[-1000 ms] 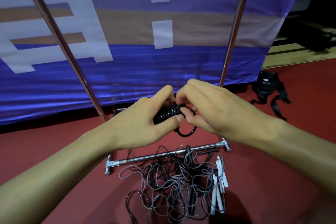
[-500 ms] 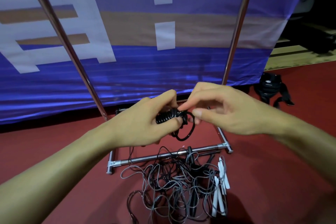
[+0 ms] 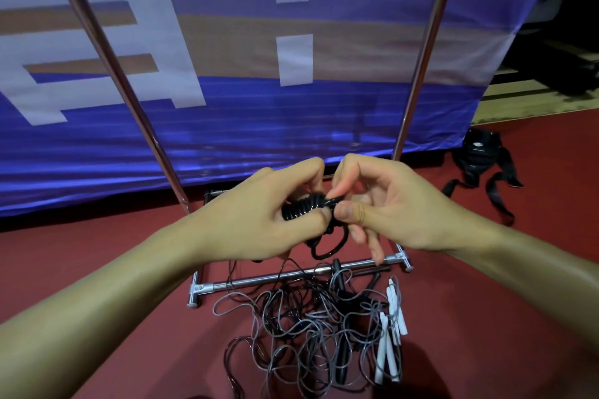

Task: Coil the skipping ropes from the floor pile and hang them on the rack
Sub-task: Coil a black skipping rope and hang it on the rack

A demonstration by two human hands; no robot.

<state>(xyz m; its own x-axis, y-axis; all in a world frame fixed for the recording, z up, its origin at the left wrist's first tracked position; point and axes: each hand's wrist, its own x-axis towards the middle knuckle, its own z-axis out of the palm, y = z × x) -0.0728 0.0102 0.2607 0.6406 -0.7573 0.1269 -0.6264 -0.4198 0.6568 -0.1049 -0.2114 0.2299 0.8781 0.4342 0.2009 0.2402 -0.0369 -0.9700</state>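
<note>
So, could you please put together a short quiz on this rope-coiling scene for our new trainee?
1. True or false: the left hand grips the black coiled rope.
2. Multiple choice: where do the white handles lie? A) on the rack's base bar B) at the right edge of the floor pile C) in the right hand
3. Fill in: the right hand pinches the rope's end beside the coil, and a loose black ____ hangs below the hands.

Key: 1. True. 2. B. 3. loop, hanging above the rack's base bar.
</note>
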